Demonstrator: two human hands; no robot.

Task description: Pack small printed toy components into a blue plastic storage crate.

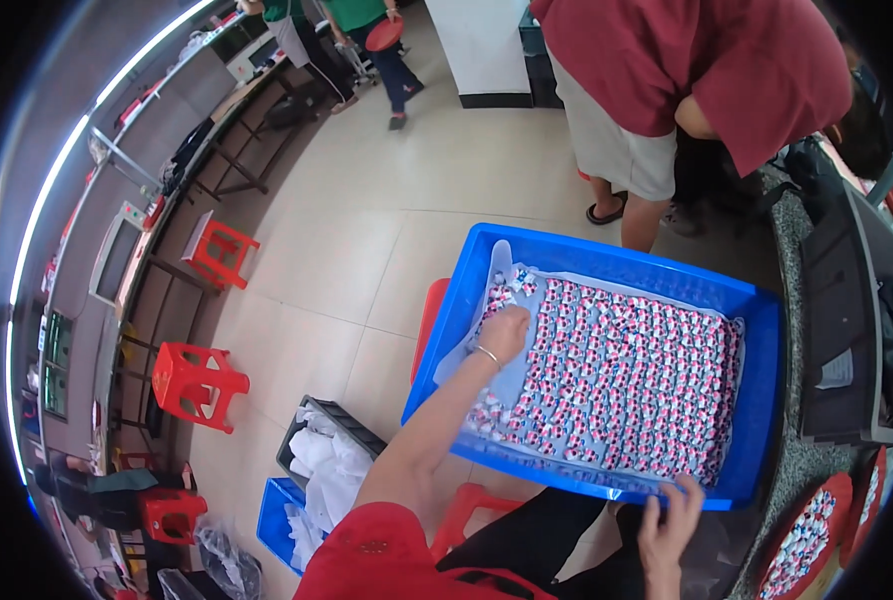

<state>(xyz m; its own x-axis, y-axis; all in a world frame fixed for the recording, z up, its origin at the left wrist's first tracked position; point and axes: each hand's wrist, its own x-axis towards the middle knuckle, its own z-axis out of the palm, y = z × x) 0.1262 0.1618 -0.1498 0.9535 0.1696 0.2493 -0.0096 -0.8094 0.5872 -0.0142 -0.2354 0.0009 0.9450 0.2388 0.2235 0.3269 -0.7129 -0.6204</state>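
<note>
A deep blue plastic tray (pixel 761 360) in front of me holds many small pink, white and black pieces (pixel 636 370) laid in close rows on a pale sheet. My left hand (pixel 506 333) reaches over the tray's left side with its fingers closed. Whatever they hold, if anything, is hidden beneath the hand. Some looser pieces (pixel 501 298) lie just beyond it, beside a raised flap of the pale sheet (pixel 501 258). At the near right rim, my right hand (pixel 671 528) has its fingers apart, with the fingertips at the tray's edge.
Red round trays (pixel 806 545) of similar pieces stand at the lower right, by a speckled counter (pixel 794 250). A person in a maroon top (pixel 686 70) stands beyond the tray. Red stools (pixel 198 385) and a dark crate (pixel 366 430) of white plastic are to the left.
</note>
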